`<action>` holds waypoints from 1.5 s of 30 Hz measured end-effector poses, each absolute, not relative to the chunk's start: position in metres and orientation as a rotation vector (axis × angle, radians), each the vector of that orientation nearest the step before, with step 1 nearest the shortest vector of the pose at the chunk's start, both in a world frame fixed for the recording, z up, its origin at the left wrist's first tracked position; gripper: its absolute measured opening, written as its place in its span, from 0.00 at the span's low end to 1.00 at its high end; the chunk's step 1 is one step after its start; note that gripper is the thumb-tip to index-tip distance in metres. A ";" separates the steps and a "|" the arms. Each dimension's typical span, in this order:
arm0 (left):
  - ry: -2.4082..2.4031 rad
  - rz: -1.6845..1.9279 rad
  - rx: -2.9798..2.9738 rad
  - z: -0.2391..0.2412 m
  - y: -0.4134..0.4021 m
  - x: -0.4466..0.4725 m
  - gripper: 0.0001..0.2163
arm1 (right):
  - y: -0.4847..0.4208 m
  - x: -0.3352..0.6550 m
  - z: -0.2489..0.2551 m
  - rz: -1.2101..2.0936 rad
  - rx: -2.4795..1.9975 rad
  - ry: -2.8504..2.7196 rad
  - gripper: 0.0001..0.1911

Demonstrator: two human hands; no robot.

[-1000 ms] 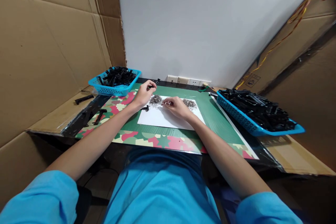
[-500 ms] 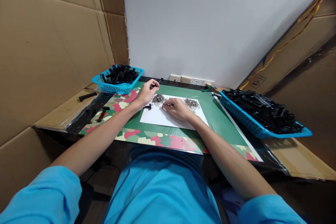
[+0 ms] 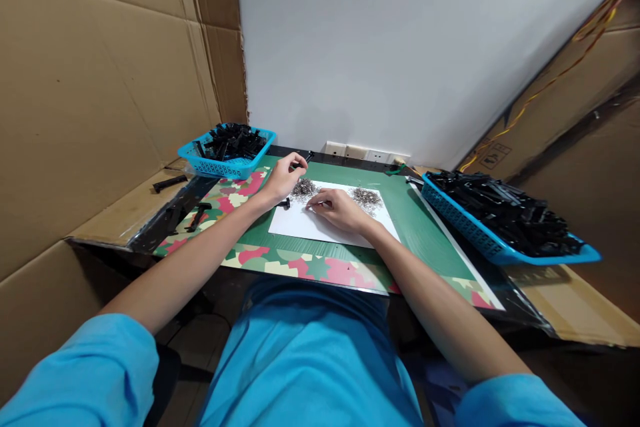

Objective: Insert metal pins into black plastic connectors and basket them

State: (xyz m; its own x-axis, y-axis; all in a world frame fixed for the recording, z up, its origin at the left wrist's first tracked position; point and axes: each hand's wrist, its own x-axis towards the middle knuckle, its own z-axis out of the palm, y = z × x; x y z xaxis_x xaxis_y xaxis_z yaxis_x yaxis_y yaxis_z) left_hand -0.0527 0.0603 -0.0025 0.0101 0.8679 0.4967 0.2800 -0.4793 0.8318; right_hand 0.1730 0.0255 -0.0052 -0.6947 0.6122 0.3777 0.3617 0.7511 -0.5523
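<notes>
Head view: left hand (image 3: 283,179) pinches black part (image 3: 310,156) beyond right hand (image 3: 341,209).

The bare left hand (image 3: 284,179) hides much of the slim, straight black part (image 3: 309,156) in its grasp. Whether the bare right hand (image 3: 340,209) pinches anything seems too small to tell. Single bits blur together in the loose, grey, metallic-looking pile (image 3: 304,187). The right edge crops the twisted yellow-and-red wire (image 3: 542,95).

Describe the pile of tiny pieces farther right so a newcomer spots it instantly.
On the green mat lies a white sheet. Near its far right corner sits a speckled, greyish pile of tiny pieces. Unlike the other pile, it lies to the right of the right hand.
</notes>
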 end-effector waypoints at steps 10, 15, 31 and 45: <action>1.171 1.479 1.787 -0.001 0.058 -0.052 0.02 | 0.022 0.171 -0.004 0.600 -0.711 -2.414 0.15; 1.166 1.482 1.815 -0.002 0.060 -0.053 0.02 | 0.025 0.174 0.001 0.682 -0.673 -2.422 0.13; 1.150 1.457 1.828 -0.002 0.057 -0.051 0.02 | 0.026 0.159 -0.010 0.661 -0.792 -2.342 0.08; 1.080 1.317 1.851 0.006 0.046 -0.046 0.05 | 0.037 0.171 -0.001 0.525 -0.749 -2.250 0.07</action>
